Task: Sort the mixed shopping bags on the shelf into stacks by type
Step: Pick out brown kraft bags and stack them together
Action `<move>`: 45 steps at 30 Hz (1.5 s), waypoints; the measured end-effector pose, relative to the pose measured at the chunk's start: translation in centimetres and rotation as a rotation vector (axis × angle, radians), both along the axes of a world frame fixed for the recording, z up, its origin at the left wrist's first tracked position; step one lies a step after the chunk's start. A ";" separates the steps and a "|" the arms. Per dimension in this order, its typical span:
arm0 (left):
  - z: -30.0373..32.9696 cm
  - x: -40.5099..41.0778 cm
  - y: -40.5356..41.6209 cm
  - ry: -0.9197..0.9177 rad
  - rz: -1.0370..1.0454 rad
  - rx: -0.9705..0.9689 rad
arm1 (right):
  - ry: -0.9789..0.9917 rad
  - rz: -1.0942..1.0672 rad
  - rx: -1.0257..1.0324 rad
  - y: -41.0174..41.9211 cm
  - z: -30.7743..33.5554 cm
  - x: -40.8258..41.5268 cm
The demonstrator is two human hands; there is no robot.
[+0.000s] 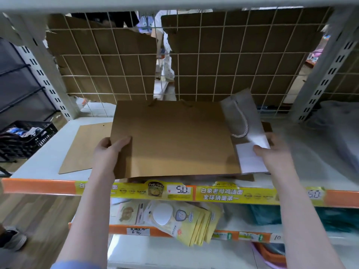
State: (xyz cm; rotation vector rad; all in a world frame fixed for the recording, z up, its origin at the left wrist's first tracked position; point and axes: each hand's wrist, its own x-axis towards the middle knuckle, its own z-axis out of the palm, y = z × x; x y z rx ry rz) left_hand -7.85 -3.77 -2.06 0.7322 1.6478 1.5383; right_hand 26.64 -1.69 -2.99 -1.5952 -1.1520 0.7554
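A large brown paper bag [174, 138] lies flat and slightly raised over the white shelf [44, 160]. My left hand [108, 152] grips its left edge, thumb on top. A white paper bag [250, 150] with a twisted rope handle sits at the brown bag's right side, its upper part bent upward. My right hand [272, 152] pinches that white bag, thumb on top. A second flat brown bag [83, 148] lies on the shelf to the left, apart from the one I hold. More brown paper shows under the held bags at the shelf's front edge.
A wire grid backed with torn cardboard [223, 61] closes the shelf's rear. Grey translucent bags [334, 133] pile at the right. A black crate [25, 138] stands at the left on the floor. Yellow packets [184, 224] fill the shelf below. Upright posts flank both sides.
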 end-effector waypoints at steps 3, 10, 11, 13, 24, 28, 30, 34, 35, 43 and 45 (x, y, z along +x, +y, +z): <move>0.7 2.4 -0.8 -0.007 0.002 0.016 | 0.059 -0.037 0.025 -0.5 0.3 2.3; 1.5 11.8 -2.6 -0.127 0.016 0.031 | 0.043 -0.067 0.108 -2.9 1.2 11.5; 1.5 13.7 -3.1 -0.141 0.022 0.030 | 0.034 -0.065 0.102 -3.3 1.5 13.2; 1.5 17.6 -3.9 -0.152 0.033 0.032 | 0.044 -0.071 0.081 -4.1 2.0 16.7; 0.2 31.7 -6.7 -0.227 -0.046 -0.154 | 0.080 -0.137 0.018 -8.4 2.1 30.8; 1.1 33.4 -5.7 -0.190 -0.041 -0.122 | 0.091 -0.159 0.028 -8.0 1.9 31.7; 1.3 33.7 -4.7 -0.201 -0.038 -0.098 | 0.096 -0.176 0.033 -7.6 1.8 31.8; 1.6 34.2 -3.0 -0.209 -0.071 -0.093 | 0.048 -0.189 0.046 -6.3 2.0 32.5; 1.5 34.5 -2.6 -0.220 -0.069 -0.098 | 0.033 -0.187 0.047 -5.8 2.1 33.0; 1.5 37.8 -1.1 -0.254 -0.022 -0.069 | 0.074 -0.114 0.065 -2.4 2.3 38.0; 1.3 39.1 -1.2 -0.256 0.001 -0.070 | 0.055 -0.090 0.043 -1.4 2.0 39.4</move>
